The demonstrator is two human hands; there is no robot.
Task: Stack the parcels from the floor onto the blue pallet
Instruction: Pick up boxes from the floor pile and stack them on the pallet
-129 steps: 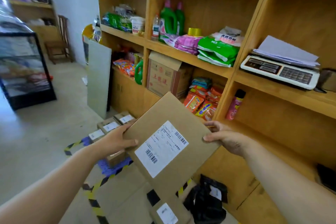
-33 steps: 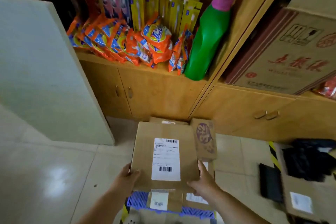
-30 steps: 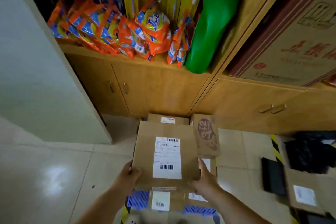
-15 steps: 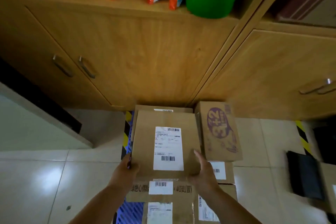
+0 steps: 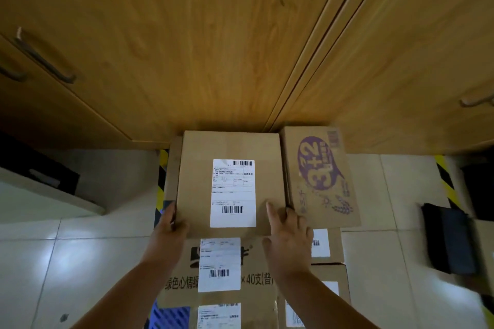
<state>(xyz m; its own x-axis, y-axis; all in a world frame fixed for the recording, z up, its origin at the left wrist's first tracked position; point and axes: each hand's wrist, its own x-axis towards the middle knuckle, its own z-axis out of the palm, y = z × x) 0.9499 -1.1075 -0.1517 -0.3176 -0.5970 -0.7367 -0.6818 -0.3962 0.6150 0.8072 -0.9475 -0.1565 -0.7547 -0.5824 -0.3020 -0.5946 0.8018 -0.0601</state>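
Note:
A flat brown parcel (image 5: 230, 147) with a white shipping label lies on top of other boxes at the back of the stack, against the cabinet. My left hand (image 5: 167, 232) grips its near left corner. My right hand (image 5: 287, 235) holds its near right corner, thumb lying on top. Beside it on the right lies a box with purple print (image 5: 318, 176). Nearer to me sits a labelled carton with green lettering (image 5: 256, 264). A strip of the blue pallet (image 5: 171, 315) shows under the stack at the bottom.
Wooden cabinet doors (image 5: 213, 35) with metal handles rise right behind the stack. Yellow-black floor tape (image 5: 160, 184) marks the pallet zone. A black item (image 5: 449, 238) lies on the tiles to the right, and a pale board (image 5: 40, 192) leans at the left.
I have carried the flat parcel from waist height down onto the stack and slid it back toward the cabinet. My head has dropped lower and closer; both hands keep hold of its near corners.

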